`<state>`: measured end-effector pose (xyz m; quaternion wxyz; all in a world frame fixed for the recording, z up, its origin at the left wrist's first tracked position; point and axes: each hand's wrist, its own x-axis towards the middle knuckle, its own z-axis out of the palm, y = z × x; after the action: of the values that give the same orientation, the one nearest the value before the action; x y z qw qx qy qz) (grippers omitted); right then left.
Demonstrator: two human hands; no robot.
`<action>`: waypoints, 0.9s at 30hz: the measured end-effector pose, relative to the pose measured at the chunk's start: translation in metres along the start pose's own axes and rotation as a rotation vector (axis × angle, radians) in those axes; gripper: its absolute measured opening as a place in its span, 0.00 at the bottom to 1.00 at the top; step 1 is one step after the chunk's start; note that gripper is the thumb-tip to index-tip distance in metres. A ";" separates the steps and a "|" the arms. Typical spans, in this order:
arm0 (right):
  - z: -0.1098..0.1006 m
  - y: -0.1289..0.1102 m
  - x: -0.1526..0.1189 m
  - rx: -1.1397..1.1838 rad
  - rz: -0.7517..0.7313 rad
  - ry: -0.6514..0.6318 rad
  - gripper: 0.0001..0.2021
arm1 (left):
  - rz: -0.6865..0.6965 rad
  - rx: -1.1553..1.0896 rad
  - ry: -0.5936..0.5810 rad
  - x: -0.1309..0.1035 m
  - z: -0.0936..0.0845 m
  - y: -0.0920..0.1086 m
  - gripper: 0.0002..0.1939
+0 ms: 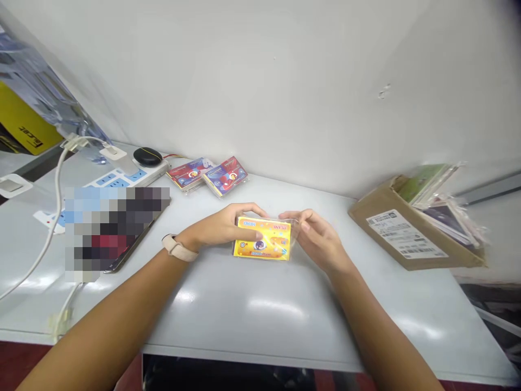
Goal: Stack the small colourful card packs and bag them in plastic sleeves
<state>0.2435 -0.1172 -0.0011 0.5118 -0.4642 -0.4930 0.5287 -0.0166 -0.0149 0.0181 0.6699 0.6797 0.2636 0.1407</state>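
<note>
A yellow pack of cards point(271, 250) with cartoon print sits inside a clear plastic sleeve, held just above or on the grey-white table; I cannot tell which. My left hand point(222, 225) grips its left side, thumb across the front and fingers behind. At the other end, my right hand point(319, 236) pinches the loose clear edge of the plastic sleeve point(294, 227) between thumb and fingers. The printed words on the pack appear upside down from my side. A pale band circles my left wrist.
Two red-and-blue packs point(226, 176) lie against the wall. An open cardboard box point(402, 233) with plastic-wrapped items leans at right. On the left are a pixelated phone-like device point(140, 239), a power strip point(152, 172), a black oval case point(147, 157) and white cables point(57, 201).
</note>
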 end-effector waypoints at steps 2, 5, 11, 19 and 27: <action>-0.001 -0.002 0.001 0.054 0.026 0.046 0.20 | 0.000 -0.022 -0.009 0.000 -0.001 -0.001 0.27; -0.004 -0.004 0.004 0.118 0.064 0.086 0.20 | 0.005 -0.035 -0.015 -0.001 -0.002 -0.001 0.26; -0.008 0.004 0.007 0.007 -0.037 0.214 0.20 | -0.006 -0.014 0.022 0.001 -0.003 -0.005 0.28; 0.013 0.003 -0.005 -0.719 -0.586 0.595 0.04 | 0.043 -0.044 0.217 0.011 -0.003 -0.018 0.30; 0.011 0.004 -0.002 -0.748 -0.071 0.430 0.14 | 0.030 0.032 0.189 0.010 0.000 -0.013 0.34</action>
<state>0.2318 -0.1194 -0.0045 0.4172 -0.6999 -0.5488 0.1868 -0.0109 -0.0101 0.0038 0.6288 0.6779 0.3177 0.2102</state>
